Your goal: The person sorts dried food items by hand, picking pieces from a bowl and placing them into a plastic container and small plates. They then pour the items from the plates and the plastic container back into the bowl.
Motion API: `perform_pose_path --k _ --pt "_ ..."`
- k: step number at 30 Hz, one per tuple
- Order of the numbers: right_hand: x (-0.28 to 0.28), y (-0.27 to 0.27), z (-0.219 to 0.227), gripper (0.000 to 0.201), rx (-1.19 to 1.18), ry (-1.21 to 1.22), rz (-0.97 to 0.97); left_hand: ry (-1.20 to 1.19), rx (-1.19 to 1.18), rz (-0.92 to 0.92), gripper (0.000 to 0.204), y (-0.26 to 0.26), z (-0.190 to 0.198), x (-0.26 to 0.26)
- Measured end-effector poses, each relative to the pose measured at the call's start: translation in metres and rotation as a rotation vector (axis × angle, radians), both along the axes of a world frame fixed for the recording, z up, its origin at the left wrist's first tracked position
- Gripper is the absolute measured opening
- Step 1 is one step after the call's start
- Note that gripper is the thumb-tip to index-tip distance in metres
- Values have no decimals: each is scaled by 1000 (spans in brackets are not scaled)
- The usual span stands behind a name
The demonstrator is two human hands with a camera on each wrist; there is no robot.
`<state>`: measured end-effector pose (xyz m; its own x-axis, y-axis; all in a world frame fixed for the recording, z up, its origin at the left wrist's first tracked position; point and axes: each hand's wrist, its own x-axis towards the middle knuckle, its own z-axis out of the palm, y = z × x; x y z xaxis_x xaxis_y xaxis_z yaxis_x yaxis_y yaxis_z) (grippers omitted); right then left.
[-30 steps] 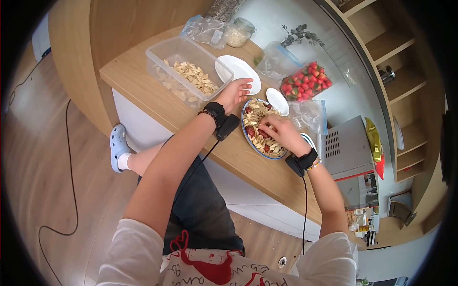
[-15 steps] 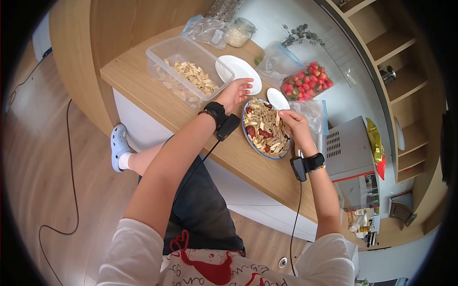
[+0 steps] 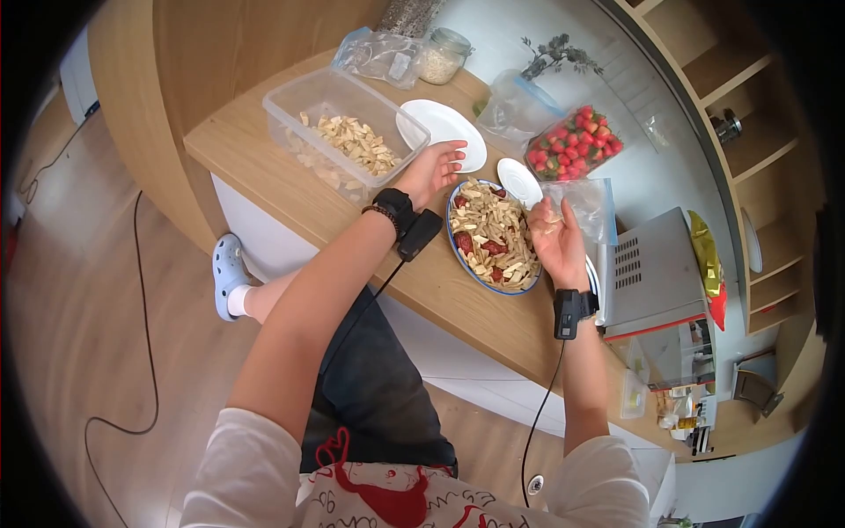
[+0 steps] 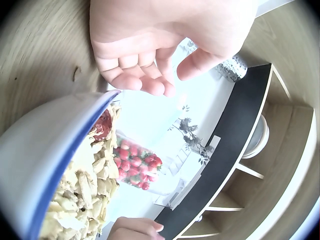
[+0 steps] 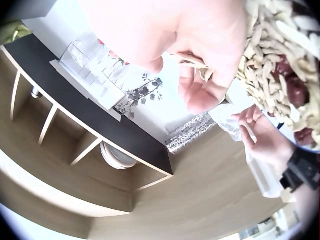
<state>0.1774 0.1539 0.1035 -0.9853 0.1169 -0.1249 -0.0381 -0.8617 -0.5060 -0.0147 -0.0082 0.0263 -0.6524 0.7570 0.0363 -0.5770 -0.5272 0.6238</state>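
Note:
A white bowl with a blue rim [image 4: 55,145] holds pale dried slices [image 3: 488,216] with several wrinkled dark-red pieces that look like dried dates [image 5: 297,90]. My right hand [image 3: 559,246] is raised at the bowl's right edge, palm turned up. A few pale slices [image 5: 202,70] lie within its bent fingers in the right wrist view. On the bowl's other side, my left hand [image 3: 431,173] hangs with fingers loosely curled, nothing in them, its fingertips near the rim.
A clear plastic box [image 3: 290,114] with more pale slices stands left of the bowl. Around the back are a white plate [image 3: 458,141], a small white dish [image 3: 519,180], strawberries in a clear pack [image 3: 576,145], a glass jar [image 3: 443,57] and plastic bags. A grey appliance [image 3: 647,264] stands at right.
My right hand has lifted from among the slices in the bowl, moved right and turned palm up, carrying slices. My left hand has stayed in place.

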Motion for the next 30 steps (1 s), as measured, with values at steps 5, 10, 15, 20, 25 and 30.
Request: perform_pose_path --k 5,10,15,20,25,30 --pt "-5 -4 -10 43 27 79 -21 15 11 -15 32 0 0 -2" --pt "3 -1 -20 45 -44 113 14 10 19 -15 32 1 -2 -3" --pt "13 13 -30 45 -193 165 -5 23 57 -52 34 2 -5 -6" --pt "24 35 -50 30 -450 216 -19 113 108 -42 30 -1 8 11" --pt "36 35 -38 24 -641 328 294 503 -373 27 26 -6 28 23" --pt "36 43 -47 34 -442 276 146 1203 -835 -38 36 -10 70 25"
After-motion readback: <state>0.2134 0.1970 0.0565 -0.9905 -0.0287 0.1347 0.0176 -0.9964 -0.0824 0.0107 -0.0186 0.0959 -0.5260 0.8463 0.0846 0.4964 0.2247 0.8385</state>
